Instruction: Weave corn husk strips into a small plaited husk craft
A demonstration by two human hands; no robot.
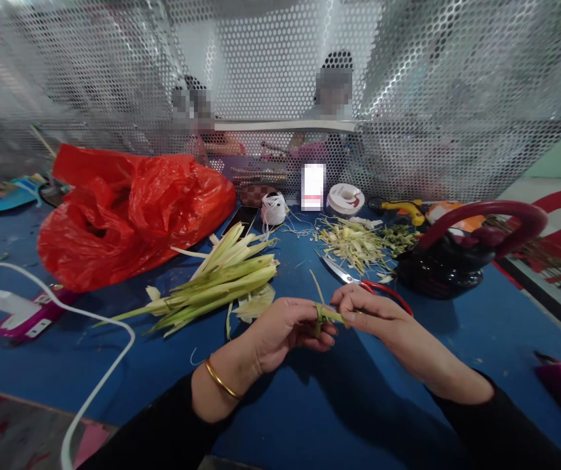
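Two hands are hovering over the near middle of the bench (162, 365): we are pinching a green leaf strip (328, 316) between left hand (285, 334) and right hand (375, 314), fingers (353, 301) gripping it narrowly. Behind, scissors (353, 279) are lying; farther left, a leaf bundle (221, 277) is resting beside a red bag (128, 209).

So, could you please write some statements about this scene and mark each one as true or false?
1. The left hand and the right hand both hold one green leaf strip. True.
2. The scissors are in the right hand. False: they lie on the blue table, behind the hands.
3. The plastic bag is blue. False: it is red.
4. A gold bangle is on the left wrist. True.
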